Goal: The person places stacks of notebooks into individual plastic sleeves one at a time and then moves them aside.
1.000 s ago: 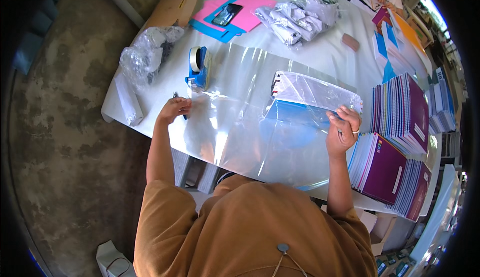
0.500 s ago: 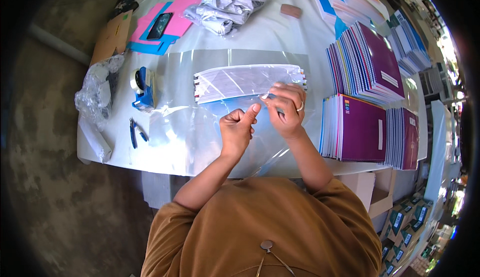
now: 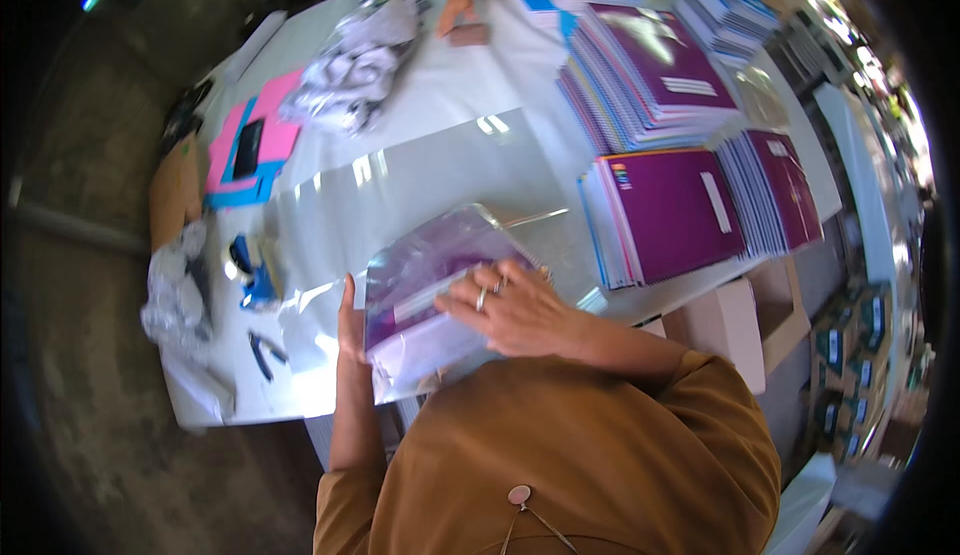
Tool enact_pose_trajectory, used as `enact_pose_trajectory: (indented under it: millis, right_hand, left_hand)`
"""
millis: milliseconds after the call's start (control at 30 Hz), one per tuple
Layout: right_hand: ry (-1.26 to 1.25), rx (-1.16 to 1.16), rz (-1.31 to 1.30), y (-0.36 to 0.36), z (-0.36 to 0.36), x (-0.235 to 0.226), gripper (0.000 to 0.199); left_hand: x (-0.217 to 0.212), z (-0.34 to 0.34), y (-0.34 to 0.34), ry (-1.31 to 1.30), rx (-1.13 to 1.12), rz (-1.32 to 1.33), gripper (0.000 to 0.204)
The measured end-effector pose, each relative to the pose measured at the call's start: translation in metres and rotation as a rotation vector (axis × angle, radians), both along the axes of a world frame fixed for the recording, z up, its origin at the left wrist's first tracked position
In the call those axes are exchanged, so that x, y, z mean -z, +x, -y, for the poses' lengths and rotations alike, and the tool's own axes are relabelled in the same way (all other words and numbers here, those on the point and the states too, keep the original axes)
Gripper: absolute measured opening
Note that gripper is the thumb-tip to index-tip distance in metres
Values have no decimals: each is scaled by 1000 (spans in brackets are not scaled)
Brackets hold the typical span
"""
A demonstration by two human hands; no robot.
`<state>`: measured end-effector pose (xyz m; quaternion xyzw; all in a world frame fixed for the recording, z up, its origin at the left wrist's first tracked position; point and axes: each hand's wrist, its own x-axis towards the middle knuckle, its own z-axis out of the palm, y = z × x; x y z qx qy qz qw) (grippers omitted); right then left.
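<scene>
A purple notebook [image 3: 455,240] with a clear plastic sheet over its cover lies tilted in front of my body, at the table's front edge. My left hand [image 3: 352,327] grips its left edge. One digit points straight up beside the edge, while the other fingers are hidden behind the notebook. Across the plastic-covered front lies my right hand [image 3: 515,310], a ring on it, its fingers stretched out and pressing down on the surface. Glare on the plastic blurs the cover's details.
Stacked purple notebooks [image 3: 670,215] stand at the right. A blue tape dispenser [image 3: 262,280], dark-handled snips [image 3: 262,355] and a phone [image 3: 248,150] on pink and blue sheets are at the left. Crumpled plastic [image 3: 360,60] lies at the back. Another person's hand [image 3: 457,7] touches a brown block [image 3: 468,35].
The notebook has come nearer to me, its purple cover now facing up. My right hand has flattened onto it; my left has moved to its left edge. Another person's hand has appeared.
</scene>
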<state>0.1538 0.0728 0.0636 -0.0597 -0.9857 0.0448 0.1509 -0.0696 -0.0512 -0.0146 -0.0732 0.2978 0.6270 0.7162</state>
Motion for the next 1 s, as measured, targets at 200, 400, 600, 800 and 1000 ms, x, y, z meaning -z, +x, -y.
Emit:
enact_pose_trajectory:
  millis: [200,400,600,800,1000]
  right_hand:
    - [-4,90,-221,82,1,-9,36]
    - [581,613,-492,236,-47,-54,34]
    - [839,1057,-497,390,-135,-89,56]
    - [687,1296,-487,470,-161,-71,65]
    - [612,1551,-329,502,-183,-23,69]
  left_hand:
    - [-43,-23,47,-18,4,-468,45]
    - [-136,-173,171,507,263,-647,39]
    - [-176,-344,359,726,460,-455,28]
    - [-156,-401,466,623,585,-386,28]
    - [-99,-423,510,590,637,-347,29]
